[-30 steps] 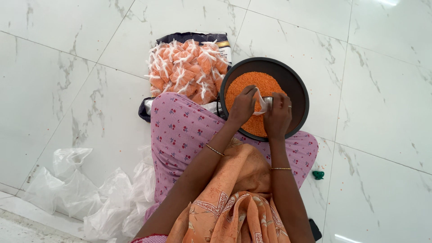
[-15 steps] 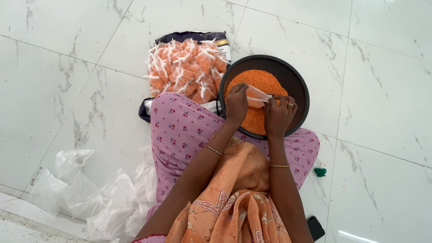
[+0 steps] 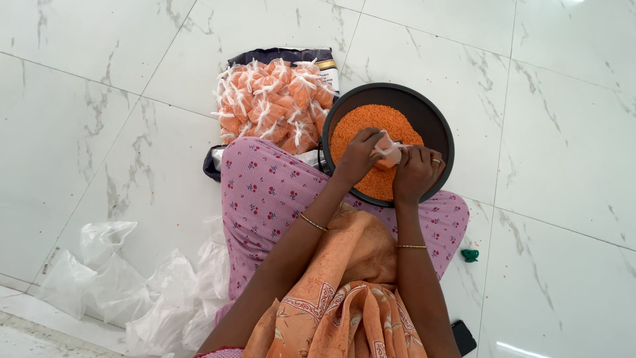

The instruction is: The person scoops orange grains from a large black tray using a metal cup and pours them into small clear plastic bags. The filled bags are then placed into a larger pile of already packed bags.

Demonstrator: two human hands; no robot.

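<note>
Fingers (image 3: 363, 151) of both hands are curled shut, pinching a small clear pouch (image 3: 387, 152) between them
It is held by the left hand (image 3: 358, 156) and right hand (image 3: 416, 174) above the orange lentils (image 3: 368, 122) in the dark round pan (image 3: 434, 122); filled packets (image 3: 271, 103) are heaped left of it

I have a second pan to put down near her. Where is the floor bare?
Bare tile lies right of the black pan, above the small green object, and left of the pile of tied orange packets. It is crowded at lower left, where empty plastic bags lie beside her knee.
</note>
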